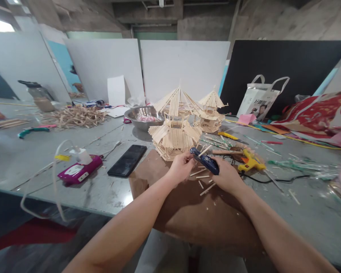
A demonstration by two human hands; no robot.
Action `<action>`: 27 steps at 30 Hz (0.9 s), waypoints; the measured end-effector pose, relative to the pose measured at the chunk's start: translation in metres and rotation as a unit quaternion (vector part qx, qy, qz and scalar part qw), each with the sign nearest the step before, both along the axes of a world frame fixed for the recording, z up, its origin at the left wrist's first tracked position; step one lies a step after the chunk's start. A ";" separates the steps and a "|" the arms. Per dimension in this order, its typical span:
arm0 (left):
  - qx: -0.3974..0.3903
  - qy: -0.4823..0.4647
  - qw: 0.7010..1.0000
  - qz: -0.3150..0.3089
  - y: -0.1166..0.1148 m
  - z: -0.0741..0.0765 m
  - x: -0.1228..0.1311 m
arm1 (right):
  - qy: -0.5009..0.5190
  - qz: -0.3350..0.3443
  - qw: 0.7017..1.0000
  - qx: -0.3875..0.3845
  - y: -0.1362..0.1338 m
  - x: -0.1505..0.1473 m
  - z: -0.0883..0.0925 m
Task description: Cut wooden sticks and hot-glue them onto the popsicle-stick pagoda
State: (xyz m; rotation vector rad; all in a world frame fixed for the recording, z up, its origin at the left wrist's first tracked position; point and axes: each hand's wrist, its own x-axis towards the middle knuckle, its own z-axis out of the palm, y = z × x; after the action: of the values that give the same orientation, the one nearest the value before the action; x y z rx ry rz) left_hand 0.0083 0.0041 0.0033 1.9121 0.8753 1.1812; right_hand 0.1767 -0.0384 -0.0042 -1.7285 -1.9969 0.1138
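Observation:
A pagoda model (174, 138) built of thin wooden sticks stands on the brown board (184, 223). In front of its lower right side, my right hand (227, 176) grips a dark blue hand tool (207, 161) that looks like cutting pliers. The tool's head points left, close to my left hand (182, 167). Those left fingers are pinched together; what is between them is too small to make out. A pale stick (205, 150) shows just behind the tool. Several short stick pieces (207, 189) lie on the board under my hands.
A second stick pagoda (211, 113) and a metal bowl (144, 118) stand behind. To the right lie a yellow glue gun (252, 161) with its cord and a yellow cutter knife (229, 135). A phone (127, 161), a purple power strip (79, 170) and a stick heap (75, 116) are leftward.

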 end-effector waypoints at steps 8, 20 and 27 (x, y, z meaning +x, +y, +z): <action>-0.011 0.006 1.000 -0.010 0.001 0.000 0.000 | -0.009 -0.013 1.000 -0.024 -0.001 -0.001 0.001; -0.035 0.054 0.998 0.015 -0.006 0.003 0.002 | 0.005 -0.030 0.999 -0.029 -0.004 -0.006 0.003; 0.016 0.092 0.995 0.027 -0.005 0.002 0.001 | -0.018 -0.043 0.998 -0.035 -0.004 -0.007 0.004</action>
State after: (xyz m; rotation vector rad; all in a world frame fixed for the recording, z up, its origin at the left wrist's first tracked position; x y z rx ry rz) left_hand 0.0090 -0.0013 0.0054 2.0602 1.0158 1.0682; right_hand 0.1697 -0.0429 0.0002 -1.8695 -1.9632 0.1254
